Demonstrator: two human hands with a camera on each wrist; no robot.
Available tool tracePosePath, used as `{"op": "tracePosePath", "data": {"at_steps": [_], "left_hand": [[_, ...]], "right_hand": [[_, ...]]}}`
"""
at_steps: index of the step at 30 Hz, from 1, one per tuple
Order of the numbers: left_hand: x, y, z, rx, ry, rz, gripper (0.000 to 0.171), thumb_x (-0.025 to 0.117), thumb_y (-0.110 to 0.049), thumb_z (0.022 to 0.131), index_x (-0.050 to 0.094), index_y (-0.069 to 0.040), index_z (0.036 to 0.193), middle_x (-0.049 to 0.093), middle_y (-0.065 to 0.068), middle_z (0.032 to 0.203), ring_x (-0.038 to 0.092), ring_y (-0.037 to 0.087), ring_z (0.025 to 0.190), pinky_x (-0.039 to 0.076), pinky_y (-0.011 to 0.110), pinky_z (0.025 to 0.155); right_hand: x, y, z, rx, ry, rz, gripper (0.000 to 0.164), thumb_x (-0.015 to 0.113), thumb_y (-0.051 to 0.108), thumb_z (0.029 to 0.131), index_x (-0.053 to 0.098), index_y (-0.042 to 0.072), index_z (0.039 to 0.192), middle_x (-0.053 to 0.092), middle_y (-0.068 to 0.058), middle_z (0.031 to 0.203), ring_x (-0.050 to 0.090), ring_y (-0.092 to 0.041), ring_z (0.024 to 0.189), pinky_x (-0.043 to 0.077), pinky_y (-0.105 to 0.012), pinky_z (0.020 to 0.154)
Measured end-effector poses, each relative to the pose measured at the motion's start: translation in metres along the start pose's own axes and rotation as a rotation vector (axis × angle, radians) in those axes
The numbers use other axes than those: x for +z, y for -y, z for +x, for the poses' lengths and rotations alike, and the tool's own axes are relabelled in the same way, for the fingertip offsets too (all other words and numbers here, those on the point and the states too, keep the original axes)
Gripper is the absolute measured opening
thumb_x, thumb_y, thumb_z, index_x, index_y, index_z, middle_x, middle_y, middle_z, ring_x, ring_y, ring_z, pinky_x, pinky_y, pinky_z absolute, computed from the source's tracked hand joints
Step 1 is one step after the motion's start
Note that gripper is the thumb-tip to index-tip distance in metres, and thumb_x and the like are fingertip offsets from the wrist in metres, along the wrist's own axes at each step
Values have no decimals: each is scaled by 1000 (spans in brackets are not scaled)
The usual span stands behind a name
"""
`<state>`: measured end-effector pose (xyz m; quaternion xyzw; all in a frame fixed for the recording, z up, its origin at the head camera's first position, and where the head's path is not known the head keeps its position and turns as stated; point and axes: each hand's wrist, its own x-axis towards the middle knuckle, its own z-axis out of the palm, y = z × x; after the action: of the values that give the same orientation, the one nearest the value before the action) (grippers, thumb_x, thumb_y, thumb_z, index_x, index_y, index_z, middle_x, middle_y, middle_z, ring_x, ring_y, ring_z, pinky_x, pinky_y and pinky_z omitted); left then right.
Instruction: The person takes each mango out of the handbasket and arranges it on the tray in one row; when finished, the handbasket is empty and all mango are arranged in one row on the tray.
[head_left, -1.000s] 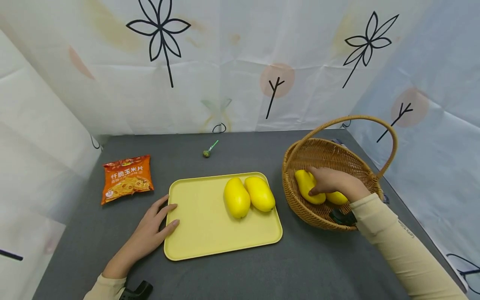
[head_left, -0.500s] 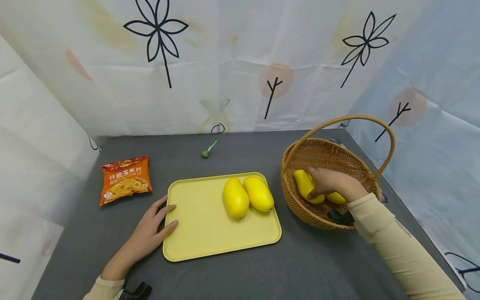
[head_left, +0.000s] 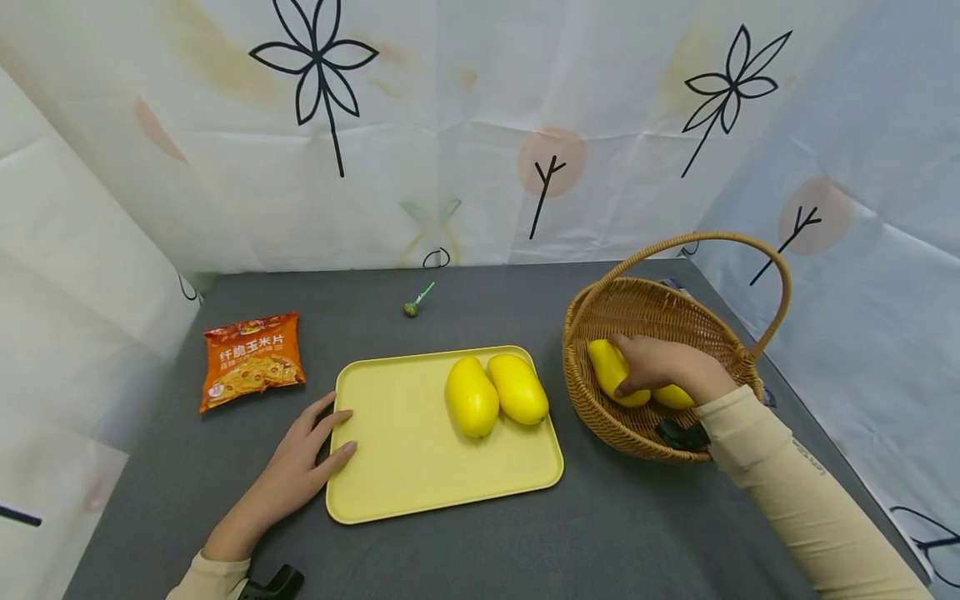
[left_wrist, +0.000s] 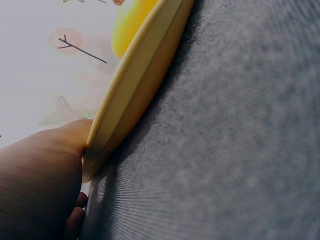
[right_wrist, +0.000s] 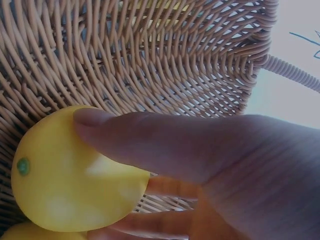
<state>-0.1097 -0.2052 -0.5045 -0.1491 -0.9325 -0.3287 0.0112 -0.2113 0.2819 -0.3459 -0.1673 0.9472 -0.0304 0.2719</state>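
Observation:
Inside the wicker basket [head_left: 652, 304] at the right, my right hand [head_left: 667, 367] grips a smooth yellow mango [head_left: 603, 362]. In the right wrist view the thumb [right_wrist: 150, 142] lies across this mango, with fingers around its far side. Another mango [head_left: 672, 397] is partly covered by the hand. My left hand [head_left: 300, 462] rests at the left rim of the yellow tray [head_left: 397, 467], fingers spread and relaxed over the edge. Two mangoes, one at the middle [head_left: 472, 397] and one at the right [head_left: 519, 388], lie side by side on the tray.
An orange snack bag [head_left: 252, 358] lies left of the tray. Behind the tray is a small lollipop [head_left: 412, 308] with a green stick. The basket's tall handle [head_left: 783, 287] arches over its opening. Printed white cloth [head_left: 450, 108] borders the grey table [head_left: 525, 550].
The view shifts very slightly. Both hands hold their places, the right on the mango in the basket and the left at the tray's rim.

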Motion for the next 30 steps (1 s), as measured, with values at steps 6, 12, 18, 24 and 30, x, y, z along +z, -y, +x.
{"op": "tracePosePath", "data": {"at_steps": [6,12,18,24,30], "left_hand": [[-1,-1,0,-1,0,2,54,58,-44,94,50,-12,137,22,14,155,27,42,136,30,64,99],[-1,-1,0,5,-3,2,54,59,-43,94,50,-11,137,23,14,155,28,42,136,30,64,99],[0,-1,0,3,1,3,54,58,-44,94,50,-12,137,23,14,155,27,41,136,30,64,99],[0,-2,0,4,3,0,54,58,-44,94,50,-12,137,22,14,155,27,42,136,30,64,99],[-1,-2,-1,20,-5,3,52,58,-41,95,50,-11,137,23,16,154,28,43,136,30,64,98]], "right_hand": [[-2,0,-3,-14,-14,1,86,74,24,82,26,-11,144,57,-19,113,53,-27,94,44,-44,82],[-2,2,-4,-14,-29,2,87,73,25,83,24,-10,146,52,-26,126,53,-33,106,44,-48,87],[-3,4,-7,-9,-21,2,88,73,26,83,23,-9,146,49,-27,130,51,-35,111,43,-49,89],[-8,6,-15,-16,-34,8,87,73,26,84,23,-8,147,49,-26,131,52,-35,111,44,-50,89],[-14,9,-24,-33,-60,1,86,73,29,84,25,-7,146,50,-25,130,53,-31,107,45,-47,85]]}}
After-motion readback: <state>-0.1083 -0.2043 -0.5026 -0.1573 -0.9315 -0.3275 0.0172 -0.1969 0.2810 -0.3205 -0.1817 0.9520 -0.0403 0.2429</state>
